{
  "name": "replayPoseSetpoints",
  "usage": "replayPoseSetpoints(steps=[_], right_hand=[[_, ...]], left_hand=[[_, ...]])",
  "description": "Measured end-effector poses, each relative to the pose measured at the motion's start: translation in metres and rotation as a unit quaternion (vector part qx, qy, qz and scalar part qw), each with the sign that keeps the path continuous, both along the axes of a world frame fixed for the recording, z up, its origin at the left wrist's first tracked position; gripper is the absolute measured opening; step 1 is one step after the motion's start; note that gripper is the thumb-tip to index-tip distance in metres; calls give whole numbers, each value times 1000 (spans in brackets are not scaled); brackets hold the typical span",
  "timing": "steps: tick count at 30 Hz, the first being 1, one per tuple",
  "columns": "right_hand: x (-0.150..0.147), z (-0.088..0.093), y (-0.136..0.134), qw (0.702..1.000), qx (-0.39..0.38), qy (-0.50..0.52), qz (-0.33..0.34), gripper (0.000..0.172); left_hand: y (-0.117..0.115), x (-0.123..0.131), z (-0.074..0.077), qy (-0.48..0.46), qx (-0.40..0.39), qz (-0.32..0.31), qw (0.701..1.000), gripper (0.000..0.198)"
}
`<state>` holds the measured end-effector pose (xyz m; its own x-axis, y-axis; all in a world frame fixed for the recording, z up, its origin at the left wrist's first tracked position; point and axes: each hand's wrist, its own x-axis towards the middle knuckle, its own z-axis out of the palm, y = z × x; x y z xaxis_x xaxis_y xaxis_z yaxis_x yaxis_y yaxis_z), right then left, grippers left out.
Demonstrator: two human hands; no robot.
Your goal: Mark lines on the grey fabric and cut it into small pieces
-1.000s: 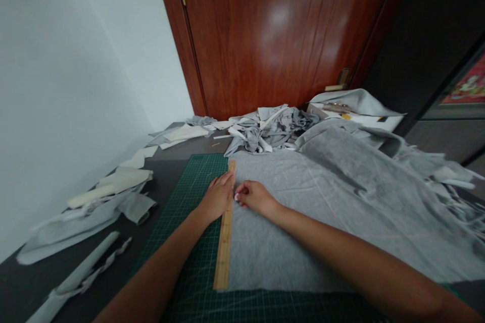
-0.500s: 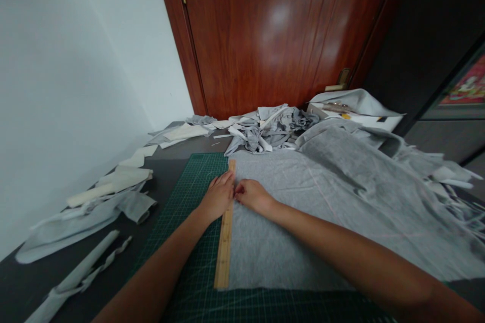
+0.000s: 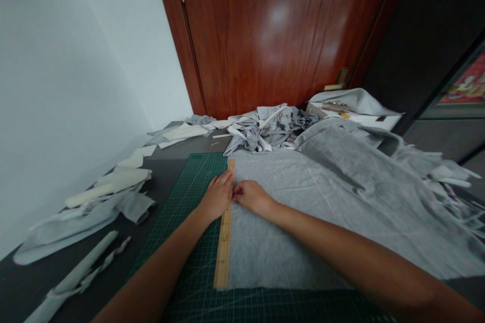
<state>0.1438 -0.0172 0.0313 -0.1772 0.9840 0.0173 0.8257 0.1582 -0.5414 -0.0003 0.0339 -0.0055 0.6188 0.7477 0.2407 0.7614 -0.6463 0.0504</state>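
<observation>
A wooden ruler (image 3: 224, 247) lies lengthwise along the left edge of a grey cloth (image 3: 280, 247). Under both is a green cutting mat (image 3: 178, 217) with grid lines. My left hand (image 3: 219, 196) rests on the ruler's upper half, fingers stretched out and pressing down. Against the ruler's right edge, my right hand (image 3: 252, 197) is closed in a pinch, low over the cloth beside the left fingertips. Whatever the pinch holds is hidden by the fingers.
Scrap fabric (image 3: 265, 131) is heaped at the back, beside a white box (image 3: 379, 120). Folded pale cloth pieces (image 3: 125, 176) and a rolled, tied fabric bundle (image 3: 83, 262) lie on the left. More cloth strips (image 3: 450, 171) pile up at the right. A wooden door (image 3: 257, 35) stands behind.
My right hand has shifted very slightly down along the ruler's edge. The left hand, ruler and cloth stay in place; the view moved a little.
</observation>
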Motion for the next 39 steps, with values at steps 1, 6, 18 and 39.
replayPoseSetpoints(steps=[1, 6, 18, 39], right_hand=[[0, 1, 0, 1000, -2, -3, 2, 24], [1, 2, -3, 1000, -4, -13, 4, 22], [0, 3, -17, 1000, 13, -16, 8, 20], [-3, 7, -54, 998, -14, 36, 41, 15]], left_hand=[[0, 0, 1, 1, -2, 0, 1000, 50], [0, 1, 0, -3, -5, 6, 1000, 52], [-3, 2, 2, 1, 2, 5, 1000, 53], [-8, 3, 6, 14, 13, 4, 1000, 52]])
